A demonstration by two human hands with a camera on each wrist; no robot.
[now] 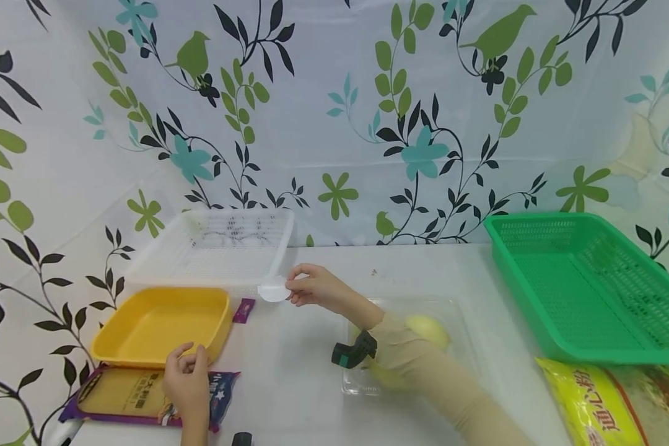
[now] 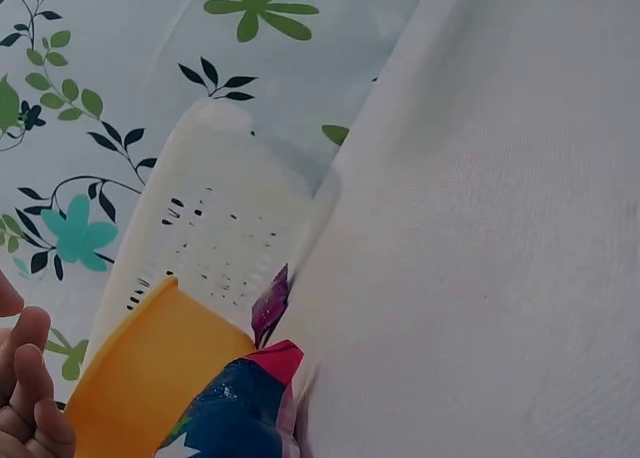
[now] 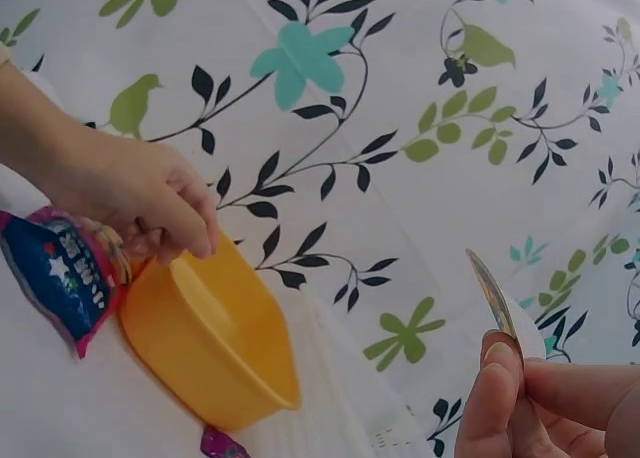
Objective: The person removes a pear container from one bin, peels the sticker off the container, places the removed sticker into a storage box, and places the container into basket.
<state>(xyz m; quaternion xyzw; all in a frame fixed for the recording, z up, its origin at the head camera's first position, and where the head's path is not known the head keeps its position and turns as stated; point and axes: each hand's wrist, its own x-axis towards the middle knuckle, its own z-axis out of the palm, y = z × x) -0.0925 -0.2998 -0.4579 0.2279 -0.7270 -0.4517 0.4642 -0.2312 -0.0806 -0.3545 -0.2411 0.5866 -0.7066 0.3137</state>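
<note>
Between thumb and fingertips, my right hand [image 1: 318, 286] pinches a small thin white piece with a rounded edge [image 1: 274, 289]. Seen nearly edge-on in the right wrist view, this piece [image 3: 492, 290] has a shiny, brownish face; its kind is unclear. It is above the table, by the front right corner of the white basket [image 1: 281, 257]. My left hand [image 1: 186, 384], fingers loosely bent and holding nothing visible, is at the front edge of the yellow tray [image 1: 161, 322], over a purple-edged food packet [image 1: 117, 393]. Whether it touches either cannot be told.
A small purple packet [image 1: 244, 310] lies beside the yellow tray. Under my right forearm stands a clear plastic box [image 1: 463, 365] holding pale yellow-green round things [image 1: 429, 331]. At the right are a green basket [image 1: 557, 272] and a yellow food bag [image 1: 591, 402]. Patterned cloth [image 1: 323, 124] hangs behind.
</note>
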